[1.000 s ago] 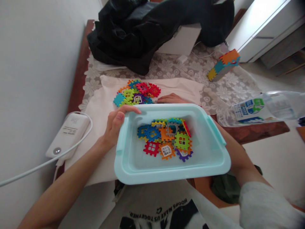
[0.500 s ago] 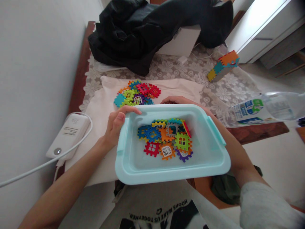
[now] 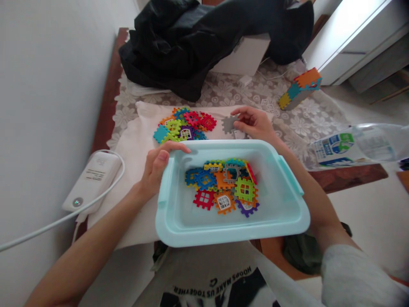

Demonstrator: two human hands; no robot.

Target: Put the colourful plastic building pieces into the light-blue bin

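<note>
My left hand (image 3: 159, 166) grips the upper left corner of a light blue plastic tub (image 3: 233, 236); its fingertips lie along the rim. Inside the tub are several interlocking toy panels, among them a green window panel (image 3: 245, 189), a red one (image 3: 203, 199) and a blue one (image 3: 205, 179). Beyond the far rim, my right hand (image 3: 252, 121) pinches a grey toy panel (image 3: 229, 124) between thumb and fingers. Another grey piece (image 3: 242, 134) shows below that hand, partly hidden by the rim. To the left, a pile of coloured panels (image 3: 183, 125) lies on the pale cloth.
A built block of joined panels (image 3: 300, 88) stands at the back right. A clear plastic bottle (image 3: 361, 145) lies on the right. Black fabric (image 3: 191, 42) covers the back, beside a white box (image 3: 246, 55). A white power bank (image 3: 96, 179) with a cable sits at left.
My right hand has come up from behind the tub's far rim, and a grey panel now shows in its fingers. The left hand and tub have hardly moved.
</note>
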